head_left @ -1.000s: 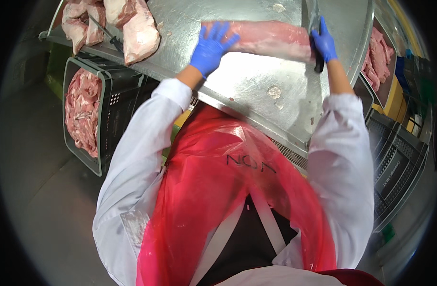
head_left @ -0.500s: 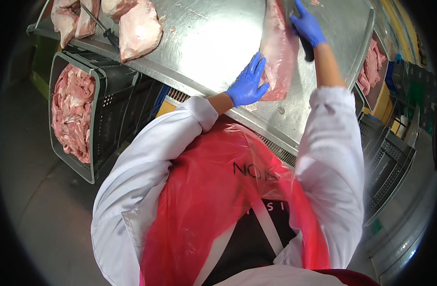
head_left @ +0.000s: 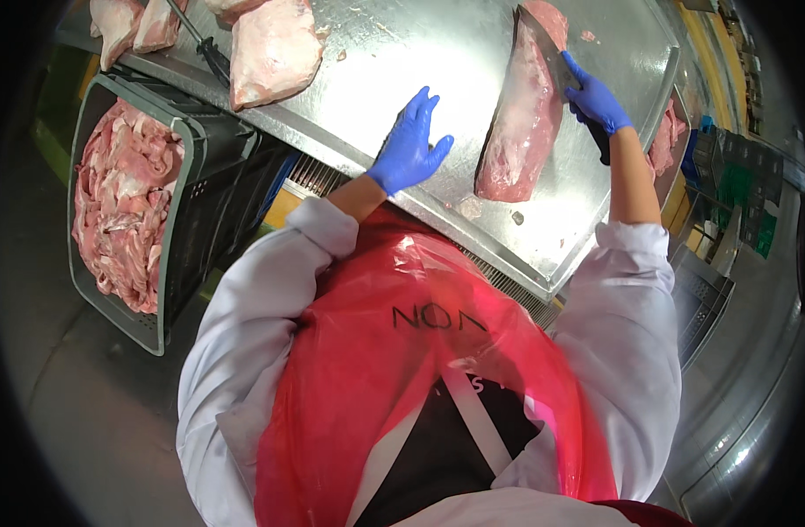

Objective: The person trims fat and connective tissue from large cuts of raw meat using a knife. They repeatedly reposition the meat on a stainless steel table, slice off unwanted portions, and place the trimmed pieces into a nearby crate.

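A long, pale pink boneless loin of meat (head_left: 515,145) lies lengthwise on the metal tabletop (head_left: 438,189). My right hand (head_left: 598,107), in a blue glove, is wrapped round the black handle of a knife (head_left: 543,42) at the loin's right side. The blade points away to the upper left, across the loin's far part. To the left of the meat is my left hand (head_left: 409,151), also gloved in blue. Its fingers are stretched and the thumb stands apart; it holds nothing and does not touch the loin.
Large fatty cuts of meat (head_left: 275,54) sit at the table's far left, beside a black-handled metal rod (head_left: 213,58). Below them, a dark crate (head_left: 176,224) is filled with meat trimmings (head_left: 126,206). More meat (head_left: 664,145) is in a container beyond the right edge.
My left hand has come off the loin and moved left. My right hand has shifted slightly right and nearer in the picture, and the knife blade now shows over the meat.
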Tool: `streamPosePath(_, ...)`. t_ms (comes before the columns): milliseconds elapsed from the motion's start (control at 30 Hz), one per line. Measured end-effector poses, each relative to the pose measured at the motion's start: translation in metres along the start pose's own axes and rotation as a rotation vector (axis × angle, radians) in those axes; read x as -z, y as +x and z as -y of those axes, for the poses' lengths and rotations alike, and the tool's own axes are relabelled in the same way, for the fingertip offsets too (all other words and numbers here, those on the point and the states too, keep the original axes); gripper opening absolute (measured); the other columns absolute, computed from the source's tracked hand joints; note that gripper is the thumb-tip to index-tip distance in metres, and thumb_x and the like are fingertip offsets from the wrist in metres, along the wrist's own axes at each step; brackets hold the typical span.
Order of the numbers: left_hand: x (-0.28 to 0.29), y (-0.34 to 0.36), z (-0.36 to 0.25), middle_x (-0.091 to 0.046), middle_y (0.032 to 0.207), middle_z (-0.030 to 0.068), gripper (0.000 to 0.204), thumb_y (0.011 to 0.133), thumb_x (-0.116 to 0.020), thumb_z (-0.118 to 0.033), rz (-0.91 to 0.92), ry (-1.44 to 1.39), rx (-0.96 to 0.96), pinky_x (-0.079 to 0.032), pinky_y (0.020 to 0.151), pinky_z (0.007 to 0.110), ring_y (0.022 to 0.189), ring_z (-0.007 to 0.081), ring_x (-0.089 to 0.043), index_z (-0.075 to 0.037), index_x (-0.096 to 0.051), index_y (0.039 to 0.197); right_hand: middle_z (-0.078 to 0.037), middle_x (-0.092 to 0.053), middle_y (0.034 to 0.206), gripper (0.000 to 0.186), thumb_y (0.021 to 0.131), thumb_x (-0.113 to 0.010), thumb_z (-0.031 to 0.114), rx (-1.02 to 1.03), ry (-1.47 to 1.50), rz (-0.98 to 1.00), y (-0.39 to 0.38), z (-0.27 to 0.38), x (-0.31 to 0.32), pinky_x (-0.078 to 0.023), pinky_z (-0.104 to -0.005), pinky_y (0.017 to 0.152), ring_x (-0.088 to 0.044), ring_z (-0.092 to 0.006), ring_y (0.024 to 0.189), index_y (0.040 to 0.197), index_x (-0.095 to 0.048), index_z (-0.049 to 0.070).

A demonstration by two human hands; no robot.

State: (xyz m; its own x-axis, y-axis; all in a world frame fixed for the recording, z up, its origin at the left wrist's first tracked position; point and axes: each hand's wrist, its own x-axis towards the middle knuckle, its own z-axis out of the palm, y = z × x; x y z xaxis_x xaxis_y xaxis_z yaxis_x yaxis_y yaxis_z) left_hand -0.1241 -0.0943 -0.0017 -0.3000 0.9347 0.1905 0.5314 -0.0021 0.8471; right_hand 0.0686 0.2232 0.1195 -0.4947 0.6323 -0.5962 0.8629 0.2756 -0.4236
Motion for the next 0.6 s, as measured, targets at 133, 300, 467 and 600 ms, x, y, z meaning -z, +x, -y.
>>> streamPosePath(133,0.011,0.019,-0.009,-0.032,0.151,0.0293,0.065,0.095,-0.065,-0.026,-0.043,-0.048,-0.053,-0.034,0.114,0.049,0.138,0.0447,-0.038,0.005,-0.036,0.144,-0.006,-0.061,0.07,0.072,0.092,-0.053,0.007,-0.009,0.057,-0.086,0.02,0.017,-0.003,-0.051,-0.0304,0.052,-0.055,-0.0121,0.053,0.157,-0.033,0.031)
streamPosePath(300,0.044,0.014,0.004,-0.035,0.15,0.0261,0.063,0.095,-0.064,-0.024,-0.124,-0.068,0.001,-0.037,0.112,0.046,0.137,0.0403,-0.041,0.004,-0.037,0.144,-0.002,-0.055,0.066,0.073,0.092,-0.052,0.007,-0.061,0.107,0.02,-0.045,0.002,-0.011,-0.046,-0.0289,0.048,-0.049,-0.0109,0.049,0.159,-0.031,0.029)
streamPosePath(467,0.03,0.026,0.003,-0.042,0.146,0.0209,0.061,0.096,-0.064,-0.022,-0.156,-0.133,0.013,-0.042,0.109,0.043,0.135,0.0321,-0.046,0.0,-0.038,0.147,-0.006,-0.061,0.073,0.07,0.094,-0.052,0.01,-0.018,0.086,-0.063,-0.008,0.021,-0.018,-0.051,-0.0303,0.058,-0.054,-0.0141,0.054,0.158,-0.032,0.03)
streamPosePath(600,0.043,0.023,-0.005,-0.043,0.145,0.0179,0.06,0.096,-0.064,-0.022,-0.194,-0.154,-0.029,-0.043,0.107,0.042,0.132,0.0299,-0.049,-0.004,-0.039,0.147,-0.007,-0.063,0.078,0.071,0.093,-0.05,0.009,-0.034,0.06,-0.032,-0.028,0.011,-0.026,-0.052,-0.0306,0.056,-0.055,-0.0134,0.055,0.158,-0.031,0.031)
